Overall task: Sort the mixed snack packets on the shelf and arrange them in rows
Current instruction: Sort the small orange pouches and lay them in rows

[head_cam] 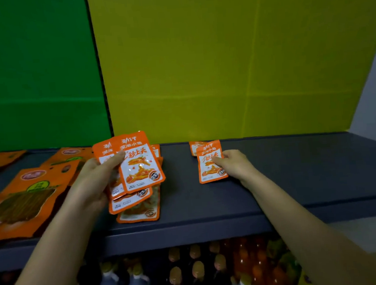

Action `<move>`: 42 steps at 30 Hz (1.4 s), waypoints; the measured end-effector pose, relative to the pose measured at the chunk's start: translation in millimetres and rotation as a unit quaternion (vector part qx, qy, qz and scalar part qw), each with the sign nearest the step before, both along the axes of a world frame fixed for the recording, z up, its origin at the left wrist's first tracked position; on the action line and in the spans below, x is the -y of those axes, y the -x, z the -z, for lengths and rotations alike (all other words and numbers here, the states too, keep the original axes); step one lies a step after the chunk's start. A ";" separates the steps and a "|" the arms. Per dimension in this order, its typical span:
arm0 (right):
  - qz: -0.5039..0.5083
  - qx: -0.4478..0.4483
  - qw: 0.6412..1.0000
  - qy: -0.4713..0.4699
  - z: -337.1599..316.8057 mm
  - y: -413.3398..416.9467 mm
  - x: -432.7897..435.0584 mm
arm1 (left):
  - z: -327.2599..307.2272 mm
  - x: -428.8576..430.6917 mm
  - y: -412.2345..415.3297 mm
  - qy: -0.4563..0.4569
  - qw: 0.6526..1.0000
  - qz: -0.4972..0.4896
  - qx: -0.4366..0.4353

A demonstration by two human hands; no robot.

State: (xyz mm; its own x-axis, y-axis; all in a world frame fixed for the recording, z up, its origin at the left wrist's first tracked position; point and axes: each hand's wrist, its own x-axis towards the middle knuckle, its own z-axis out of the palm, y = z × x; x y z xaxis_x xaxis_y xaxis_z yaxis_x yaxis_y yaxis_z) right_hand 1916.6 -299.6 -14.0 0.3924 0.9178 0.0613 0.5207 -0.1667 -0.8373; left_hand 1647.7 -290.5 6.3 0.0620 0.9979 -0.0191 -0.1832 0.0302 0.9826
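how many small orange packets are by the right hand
2: the front packet lies on the shelf, pinched by the right hand; the rear packet sits behind it, partly covered. Others may hide beneath.

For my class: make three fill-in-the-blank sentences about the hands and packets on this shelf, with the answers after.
1. The left hand grips a fan of packets whose borders are ___.
2. The right hand touches a single packet lying on the ___ shelf.
3. The back panel behind the right hand is ___.
Answers: orange; grey; yellow.
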 end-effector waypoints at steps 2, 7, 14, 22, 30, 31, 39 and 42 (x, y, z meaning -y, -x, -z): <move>-0.002 0.053 0.999 0.004 4.3 -5.4 -9.7 | 0.8 1.9 -6.1 -0.003 1.000 -0.014 -0.021; 0.006 0.150 0.988 0.025 11.8 -11.5 -18.3 | 2.2 7.3 -29.2 -0.013 0.998 -0.034 -0.042; 0.015 0.229 0.972 0.046 11.6 -10.5 -15.9 | 0.4 12.3 -59.2 -0.021 0.996 -0.013 -0.088; 0.051 0.266 0.962 -0.030 4.9 -1.7 -0.3 | 8.8 13.6 -67.0 0.009 0.997 -0.001 -0.078; -0.084 0.116 0.988 -0.061 -13.7 34.5 29.3 | 7.1 16.4 -81.7 -0.003 0.998 0.049 -0.034; -0.093 0.092 0.989 -0.064 -14.3 33.7 30.1 | 6.5 16.5 -82.2 -0.002 0.998 0.057 -0.024; 0.013 -0.022 0.987 -0.156 -14.7 0.7 46.1 | 0.0 9.3 -61.7 -0.018 0.997 0.021 -0.074; -0.007 -0.022 0.994 -0.104 0.2 -7.0 53.4 | -3.3 4.7 -45.8 -0.006 0.999 0.010 -0.053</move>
